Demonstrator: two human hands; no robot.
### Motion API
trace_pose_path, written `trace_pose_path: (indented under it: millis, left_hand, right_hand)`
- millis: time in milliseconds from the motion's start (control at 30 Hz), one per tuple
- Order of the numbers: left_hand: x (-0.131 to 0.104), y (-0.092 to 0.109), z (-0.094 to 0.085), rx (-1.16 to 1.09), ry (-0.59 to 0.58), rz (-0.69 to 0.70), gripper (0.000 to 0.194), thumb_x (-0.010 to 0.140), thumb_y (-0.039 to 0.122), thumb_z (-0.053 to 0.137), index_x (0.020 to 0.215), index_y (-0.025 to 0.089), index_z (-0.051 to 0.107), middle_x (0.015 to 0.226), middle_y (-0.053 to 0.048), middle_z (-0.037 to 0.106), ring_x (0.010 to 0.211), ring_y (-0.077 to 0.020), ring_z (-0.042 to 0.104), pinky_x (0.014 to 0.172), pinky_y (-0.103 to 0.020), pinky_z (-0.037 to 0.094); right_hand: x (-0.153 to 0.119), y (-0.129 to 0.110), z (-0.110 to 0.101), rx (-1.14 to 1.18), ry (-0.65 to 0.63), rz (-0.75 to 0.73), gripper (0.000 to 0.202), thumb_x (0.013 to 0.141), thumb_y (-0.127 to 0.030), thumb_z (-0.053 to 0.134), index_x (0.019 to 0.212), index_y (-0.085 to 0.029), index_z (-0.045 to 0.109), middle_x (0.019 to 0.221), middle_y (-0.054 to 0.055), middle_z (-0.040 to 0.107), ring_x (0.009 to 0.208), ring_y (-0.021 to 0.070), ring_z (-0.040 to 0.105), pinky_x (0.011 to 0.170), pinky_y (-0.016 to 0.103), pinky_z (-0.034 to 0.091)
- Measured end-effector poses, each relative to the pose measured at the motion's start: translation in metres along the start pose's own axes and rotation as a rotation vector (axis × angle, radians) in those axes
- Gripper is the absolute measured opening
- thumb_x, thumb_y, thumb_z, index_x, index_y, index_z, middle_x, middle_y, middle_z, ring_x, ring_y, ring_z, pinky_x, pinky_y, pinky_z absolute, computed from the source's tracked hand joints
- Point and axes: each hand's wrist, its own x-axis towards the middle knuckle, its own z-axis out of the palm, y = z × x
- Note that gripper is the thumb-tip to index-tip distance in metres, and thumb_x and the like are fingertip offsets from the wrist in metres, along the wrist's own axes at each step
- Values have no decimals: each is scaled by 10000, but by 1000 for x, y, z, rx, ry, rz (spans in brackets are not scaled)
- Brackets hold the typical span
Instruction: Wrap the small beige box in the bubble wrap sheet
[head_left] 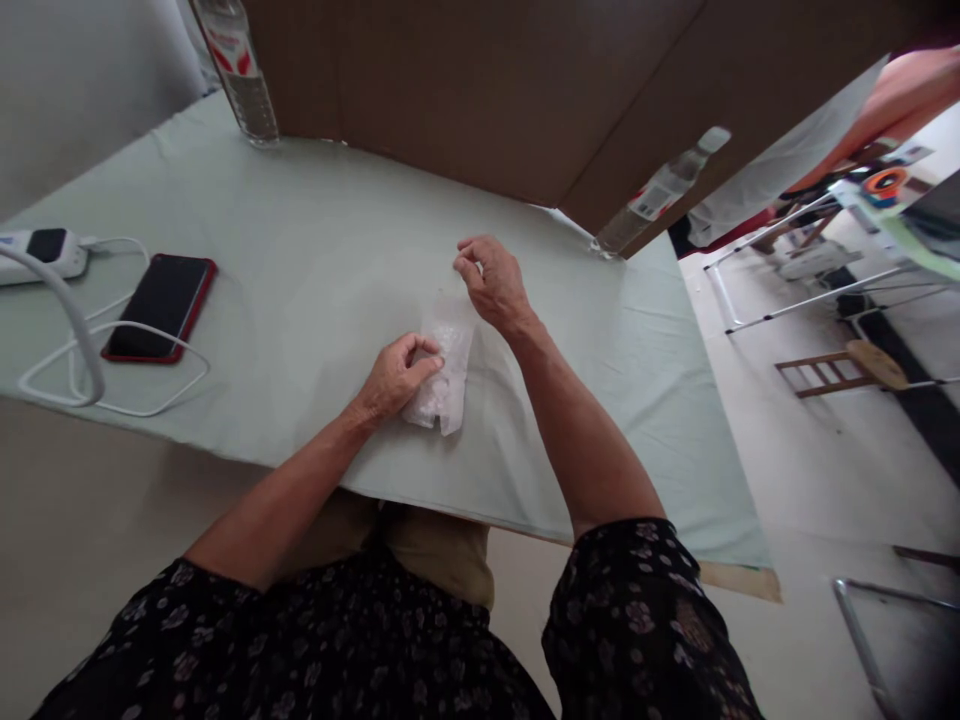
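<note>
A small clear plastic bag (448,385) with whitish, see-through contents lies on the pale green tablecloth in front of me. My left hand (394,380) grips the bag's left side between curled fingers and thumb, resting on the table. Just beyond the bag's far end, my right hand (493,282) is raised a little with its fingertips pinched together. Whatever may be between those fingertips is too small to make out. The bag's exact contents are blurred.
A phone with a red case (161,308), a white cable (187,355) and a power strip (45,255) lie to the left. Water bottles stand at the back left (251,90) and back right (660,195), against a large brown cardboard box (465,90). A wooden stool (840,372) is on the floor.
</note>
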Motion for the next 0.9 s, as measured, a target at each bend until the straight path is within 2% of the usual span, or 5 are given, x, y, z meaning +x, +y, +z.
trace_pose_path:
  millis: [167, 367, 500, 733, 900]
  left_hand:
    - [3, 4, 0, -165, 76, -129, 366, 684, 322, 696, 1020, 179, 674, 896, -31, 688, 815, -189, 640, 774, -333, 530]
    - [6, 3, 0, -402, 57, -149, 362, 805, 445, 650, 1051, 180, 639, 900, -50, 684, 809, -207, 681, 743, -353, 571]
    - [8, 5, -3, -442, 108, -132, 342, 779, 430, 656, 1008, 177, 648, 882, -51, 683, 768, -179, 664, 697, -305, 547]
    - [2, 7, -4, 330, 340, 172, 294, 707, 394, 768, 893, 204, 644, 1249, -115, 647, 1243, -298, 595, 1106, -455, 457]
    - [1, 4, -4, 654, 281, 128, 162, 709, 247, 765, 749, 213, 611, 1165, -113, 686, 1267, -325, 592, 1150, -488, 429]
  right_hand:
    - [-40, -35, -16, 38, 122, 208, 322, 1064, -493, 439, 1024, -241, 636, 910, 29, 694, 877, 201, 642, 851, 357, 503]
    - [-93, -72, -5, 48, -235, 358, 415, 846, -614, 711, 963, -216, 694, 884, 52, 728, 770, 214, 641, 756, 362, 504]
    - [-99, -62, 7, 193, -136, 414, 241, 879, -450, 624, 817, -221, 667, 748, 18, 680, 710, 186, 602, 722, 341, 490]
    - [-110, -41, 1, 708, 162, 602, 257, 806, -469, 651, 782, -214, 631, 688, -24, 631, 652, 129, 581, 693, 296, 507]
    - [-113, -41, 5, 763, 194, 550, 237, 804, -453, 667, 805, -217, 642, 691, -27, 636, 647, 125, 589, 679, 292, 518]
